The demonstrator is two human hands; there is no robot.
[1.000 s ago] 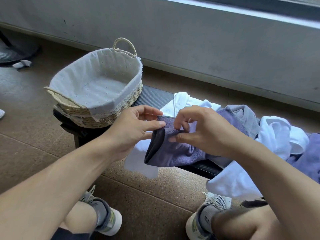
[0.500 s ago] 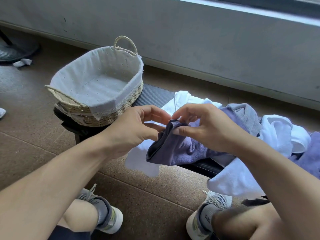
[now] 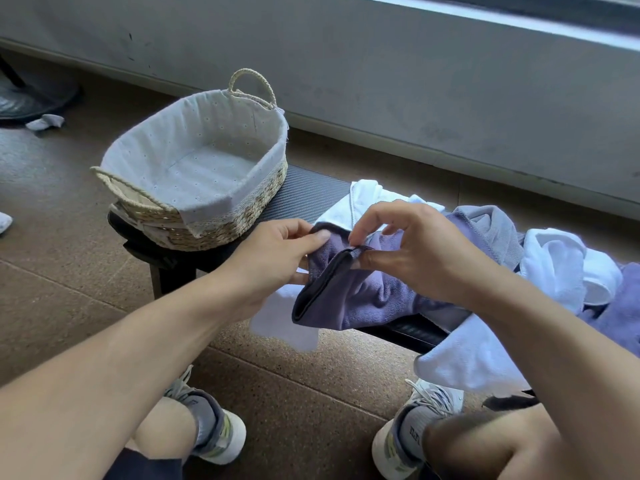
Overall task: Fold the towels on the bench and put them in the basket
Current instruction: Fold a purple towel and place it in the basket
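A purple towel [image 3: 353, 299] with a dark hem hangs between my hands above the black bench [image 3: 304, 199]. My left hand [image 3: 273, 258] pinches its upper left corner between thumb and fingers. My right hand [image 3: 408, 251] pinches the dark hem just to the right of that. Under it lies a white towel [image 3: 360, 199], and more white [image 3: 568, 268] and purple [image 3: 620, 313] towels are heaped at the right. A woven basket [image 3: 221, 223] with a pale cloth lining stands on the bench's left end with nothing in it.
A grey wall [image 3: 381, 81] runs behind the bench. My two feet in grey and white shoes [image 3: 221, 441] rest on the brown floor below. A dark object and a small white scrap [image 3: 45, 122] lie on the floor at the far left.
My hands have drawn apart a little along the towel's edge. The left hand now holds a corner while the right fingers work the dark hem.
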